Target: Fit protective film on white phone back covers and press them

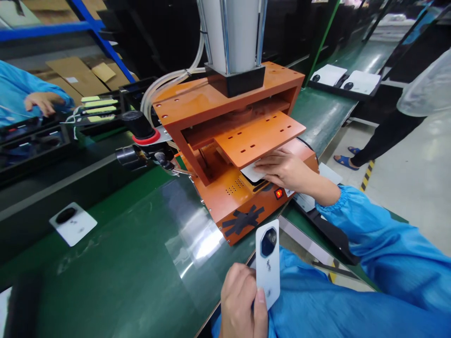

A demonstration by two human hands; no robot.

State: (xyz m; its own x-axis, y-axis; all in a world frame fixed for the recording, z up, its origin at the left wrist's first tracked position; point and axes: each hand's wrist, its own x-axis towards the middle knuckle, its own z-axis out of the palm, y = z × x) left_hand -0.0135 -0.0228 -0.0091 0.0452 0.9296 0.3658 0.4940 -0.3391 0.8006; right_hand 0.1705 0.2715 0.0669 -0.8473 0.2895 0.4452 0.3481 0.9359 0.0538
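In my left hand is a white phone back cover with a dark camera window, held upright in front of my body. My right hand reaches under the raised plate of an orange press machine. Its fingers lie on a second white panel that sits at the press's lower bed, partly hidden by the plate and by my fingers. A lit red switch shows on the machine's front, below that hand.
Another white cover lies on the green bench to the left. Black trays hold more covers at the back right. A regulator juts from the press's left side. A co-worker's hand is at far left; another person stands right.
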